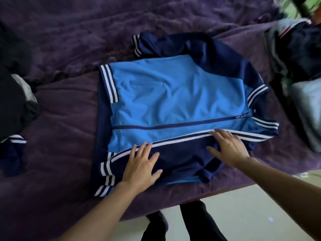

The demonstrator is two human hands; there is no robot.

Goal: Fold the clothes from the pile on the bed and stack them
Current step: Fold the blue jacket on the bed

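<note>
Jacket (173, 94) lies on bed (60, 119), long axis L-R, collar (257, 93) at right; left hand (141, 165) & right hand (229, 148), both flat-open, press near sleeve (182, 155), far sleeve (173, 44) straight beyond both.

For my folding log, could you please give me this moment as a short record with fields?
garment: blue jacket, spread flat, front up
surface: purple blanket
fold: near sleeve laid across the jacket's near edge
left hand: flat on the sleeve, fingers straight
right hand: flat on the sleeve, fingers spread
other clothes: clothes pile at right; dark clothes at left
</note>
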